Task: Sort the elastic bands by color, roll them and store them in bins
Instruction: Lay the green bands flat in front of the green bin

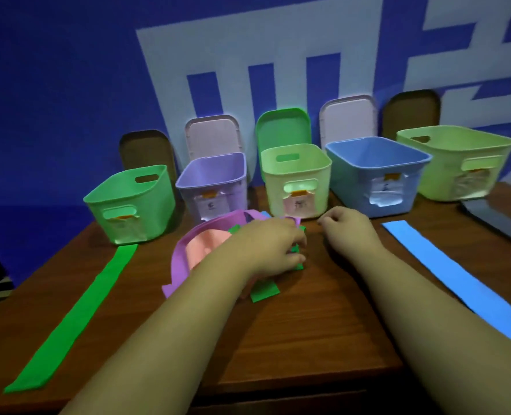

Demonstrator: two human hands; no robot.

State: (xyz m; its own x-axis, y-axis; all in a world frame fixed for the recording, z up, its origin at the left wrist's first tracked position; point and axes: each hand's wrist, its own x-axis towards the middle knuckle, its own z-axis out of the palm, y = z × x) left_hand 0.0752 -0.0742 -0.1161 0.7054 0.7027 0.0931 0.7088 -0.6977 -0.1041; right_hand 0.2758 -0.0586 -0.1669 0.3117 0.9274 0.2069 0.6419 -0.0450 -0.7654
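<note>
A tangled pile of elastic bands lies mid-table: a purple band (177, 262), a pink band (201, 250) and a green band (264, 292). My left hand (270, 245) rests on the pile, its fingers curled round folds of the green band. My right hand (348, 227) sits just right of the pile in a loose fist, with nothing visible in it. A long green band (77, 313) lies flat at the left and a long blue band (457, 283) flat at the right. Behind stand a green bin (128, 202), purple bin (212, 187), pale yellow-green bin (296, 178) and blue bin (377, 172).
A larger yellow-green bin (457, 163) stands at the far right, with a dark flat object (493, 217) beside it. Several lids lean on the blue wall behind the bins. The wooden table (308, 339) ends close to me.
</note>
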